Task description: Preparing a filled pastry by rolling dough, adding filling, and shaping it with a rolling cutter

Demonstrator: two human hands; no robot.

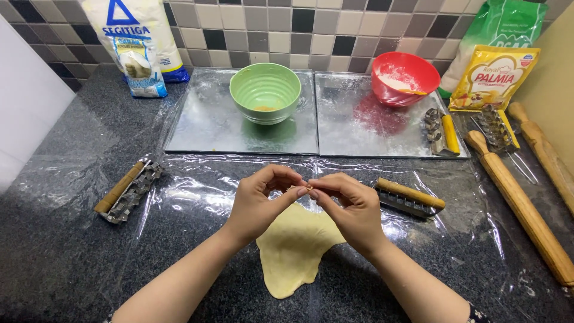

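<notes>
Centrally, the left hand (260, 200) and right hand (353, 209) meet above a flattened sheet of pale dough (296, 248), their fingertips pinched together on a small brownish morsel (308, 188) held between them. The dough lies on clear plastic film (197, 197) covering the dark speckled surface (54, 251). Just right of the right hand lies a wooden-handled metal cutter (409, 198); a similar cutter (127, 191) lies at left. Toward the top of the frame, two metal trays (203, 128) carry a green bowl (265, 93) and a red bowl (405, 78). Wooden rolling pins (520, 206) lie at right.
</notes>
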